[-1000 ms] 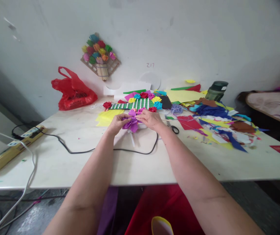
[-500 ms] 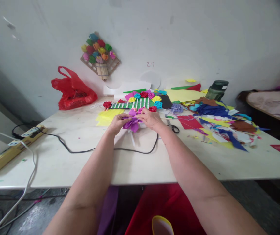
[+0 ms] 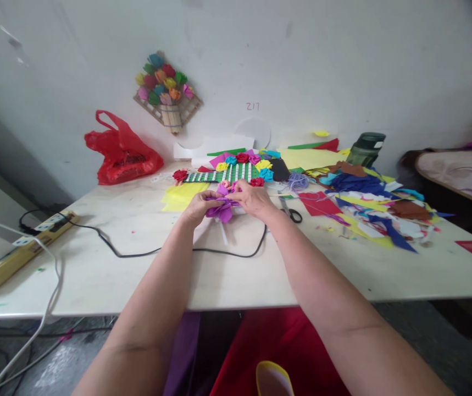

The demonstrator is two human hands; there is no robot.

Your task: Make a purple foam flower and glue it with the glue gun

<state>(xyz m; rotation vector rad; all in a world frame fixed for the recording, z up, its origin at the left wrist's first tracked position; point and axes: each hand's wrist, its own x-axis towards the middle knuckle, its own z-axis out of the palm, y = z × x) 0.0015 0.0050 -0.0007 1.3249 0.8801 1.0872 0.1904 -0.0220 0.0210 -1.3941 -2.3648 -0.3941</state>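
Observation:
A purple paper flower [image 3: 221, 212] is between my two hands above the table. My left hand [image 3: 199, 208] pinches its left side, with thumb and fingers closed on the petals. My right hand [image 3: 251, 198] closes on the flower's right upper side, where a thin pale stick [image 3: 279, 195] shows beyond the hand. Just behind lies a green board [image 3: 231, 174] with white strips, edged with red, yellow, blue and purple paper roses. Under the flower, a white strip [image 3: 223, 233], possibly part of a glue gun, is partly hidden.
Black-handled scissors [image 3: 295, 215] lie right of my right hand, near a red paper sheet [image 3: 320, 203] and a heap of coloured scraps [image 3: 388, 201]. A black cord [image 3: 137, 256] crosses the table from a power strip [image 3: 46, 234]. A red plastic bag [image 3: 124, 157] and a green bottle [image 3: 366, 149] stand behind.
The hands and the purple flower stay almost in place, with only slight finger movement. The whole view has shifted a little.

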